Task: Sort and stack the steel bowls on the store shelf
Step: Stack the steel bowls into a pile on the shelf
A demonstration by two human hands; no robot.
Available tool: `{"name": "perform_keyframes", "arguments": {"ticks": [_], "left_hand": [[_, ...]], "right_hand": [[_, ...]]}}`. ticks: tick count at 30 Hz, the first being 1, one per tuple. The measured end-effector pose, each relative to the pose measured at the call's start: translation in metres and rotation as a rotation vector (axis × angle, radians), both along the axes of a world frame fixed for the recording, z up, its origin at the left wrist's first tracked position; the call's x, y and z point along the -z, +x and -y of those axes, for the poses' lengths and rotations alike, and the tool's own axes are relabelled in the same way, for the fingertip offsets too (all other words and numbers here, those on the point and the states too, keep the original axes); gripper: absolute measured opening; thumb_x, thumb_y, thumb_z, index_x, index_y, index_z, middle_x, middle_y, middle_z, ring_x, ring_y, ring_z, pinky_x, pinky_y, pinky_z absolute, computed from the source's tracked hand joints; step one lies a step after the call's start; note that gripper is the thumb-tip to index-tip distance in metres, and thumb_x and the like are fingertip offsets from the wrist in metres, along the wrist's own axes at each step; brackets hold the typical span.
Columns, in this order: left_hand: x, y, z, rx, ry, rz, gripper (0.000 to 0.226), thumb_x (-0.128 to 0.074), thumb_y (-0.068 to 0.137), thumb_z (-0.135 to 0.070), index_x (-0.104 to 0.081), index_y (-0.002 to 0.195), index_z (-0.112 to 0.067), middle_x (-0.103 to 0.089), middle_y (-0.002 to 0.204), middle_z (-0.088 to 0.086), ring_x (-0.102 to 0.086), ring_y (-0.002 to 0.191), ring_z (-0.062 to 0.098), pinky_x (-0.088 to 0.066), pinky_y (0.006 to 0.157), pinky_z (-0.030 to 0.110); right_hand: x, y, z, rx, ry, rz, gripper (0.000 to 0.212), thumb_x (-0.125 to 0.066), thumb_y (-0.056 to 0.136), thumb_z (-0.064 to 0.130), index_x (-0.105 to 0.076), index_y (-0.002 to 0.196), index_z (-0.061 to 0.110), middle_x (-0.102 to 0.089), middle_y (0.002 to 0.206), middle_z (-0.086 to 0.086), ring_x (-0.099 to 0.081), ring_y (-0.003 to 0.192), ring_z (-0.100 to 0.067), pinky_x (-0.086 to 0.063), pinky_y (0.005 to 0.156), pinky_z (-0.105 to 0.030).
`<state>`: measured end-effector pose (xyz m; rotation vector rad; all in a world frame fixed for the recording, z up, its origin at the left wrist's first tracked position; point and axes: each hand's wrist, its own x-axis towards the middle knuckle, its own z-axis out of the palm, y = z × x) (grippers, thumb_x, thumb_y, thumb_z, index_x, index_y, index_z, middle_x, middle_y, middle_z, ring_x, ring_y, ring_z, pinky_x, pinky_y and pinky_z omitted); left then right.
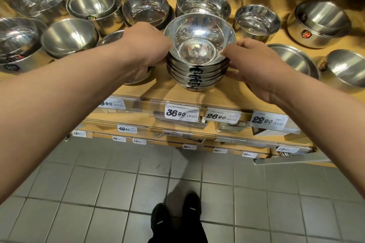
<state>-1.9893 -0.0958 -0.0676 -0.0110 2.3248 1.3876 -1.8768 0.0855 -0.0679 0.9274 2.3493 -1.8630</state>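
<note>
Both hands clamp the stack of bowls [198, 61] from opposite sides, likely to keep the nested rims aligned while it is set or shifted. The left hand [147, 45] has its fingers curled round the left rims; the right hand [249, 61] pinches the right rims. The stack sits near the front edge of the shelf [227, 92], directly above the 36.90 price tag [181, 113]. The bowls are shiny mirror-polished steel, each with a dark "304" sticker.

Left arm: bare, stretched forward; my left hand [145, 45] has fingers curled round the left side of the bowl stack [197, 65]. Right arm: bare, stretched forward; my right hand [249, 63] pinches the stack's right rim, thumb on top. Feet: black shoes [175, 217], side by side.
</note>
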Motion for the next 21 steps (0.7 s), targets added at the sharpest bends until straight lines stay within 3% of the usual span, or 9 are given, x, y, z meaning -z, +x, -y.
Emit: {"name": "perform_keyframes", "arguments": {"ticks": [7, 11, 15, 17, 19, 21], "left_hand": [[-0.0008, 0.0047, -0.0006, -0.028, 0.04, 0.015, 0.033, -0.064, 0.084, -0.004, -0.071, 0.114, 0.007, -0.072, 0.117, 0.024, -0.071, 0.108, 0.035, -0.059, 0.092, 0.053], [-0.0015, 0.0071, -0.0003, -0.036, 0.061, 0.027, 0.036, -0.064, 0.083, -0.004, -0.069, 0.116, 0.009, -0.07, 0.119, 0.026, -0.069, 0.111, 0.037, -0.058, 0.093, 0.056], [-0.0023, 0.0059, 0.0002, -0.006, 0.047, 0.022, 0.035, -0.064, 0.086, -0.007, -0.067, 0.117, 0.009, -0.069, 0.119, 0.027, -0.069, 0.111, 0.038, -0.057, 0.095, 0.055], [-0.0031, 0.0042, -0.0003, 0.02, 0.017, 0.014, 0.036, -0.064, 0.085, -0.009, -0.067, 0.117, 0.008, -0.07, 0.118, 0.026, -0.07, 0.11, 0.036, -0.055, 0.098, 0.054], [-0.0047, 0.0037, -0.0013, 0.044, -0.04, -0.024, 0.038, -0.064, 0.082, -0.014, -0.069, 0.114, 0.007, -0.073, 0.113, 0.024, -0.073, 0.101, 0.031, -0.054, 0.098, 0.054], [-0.0071, 0.004, -0.0027, 0.06, -0.117, -0.081, 0.038, -0.064, 0.08, -0.019, -0.073, 0.108, 0.004, -0.075, 0.107, 0.023, -0.072, 0.094, 0.03, -0.056, 0.096, 0.055]], "right_hand": [[-0.0004, 0.0025, 0.0028, 0.01, 0.007, 0.001, 0.044, -0.064, 0.076, 0.037, -0.065, 0.113, 0.013, -0.071, 0.121, -0.016, -0.068, 0.115, -0.034, -0.057, 0.094, -0.057], [-0.0004, 0.0041, 0.0031, 0.01, -0.001, -0.007, 0.051, -0.065, 0.076, 0.036, -0.065, 0.116, 0.004, -0.07, 0.122, -0.019, -0.069, 0.098, -0.025, -0.055, 0.095, -0.061], [-0.0032, 0.0046, 0.0017, -0.034, 0.0, 0.022, 0.068, -0.064, 0.073, 0.041, -0.062, 0.121, -0.008, -0.066, 0.124, -0.025, -0.071, 0.104, -0.034, -0.052, 0.096, -0.066], [-0.0046, 0.0047, 0.0016, -0.06, 0.001, 0.032, 0.074, -0.063, 0.072, 0.042, -0.058, 0.123, -0.011, -0.062, 0.126, -0.028, -0.067, 0.091, -0.029, -0.048, 0.097, -0.069], [-0.004, 0.0048, 0.003, -0.06, 0.003, 0.026, 0.073, -0.063, 0.073, 0.04, -0.056, 0.123, -0.013, -0.06, 0.126, -0.03, -0.057, 0.085, -0.024, -0.048, 0.097, -0.069], [-0.0023, 0.005, 0.0043, -0.047, 0.008, 0.03, 0.071, -0.063, 0.074, 0.039, -0.057, 0.122, -0.014, -0.061, 0.126, -0.03, -0.061, 0.087, -0.027, -0.048, 0.097, -0.069]]}}
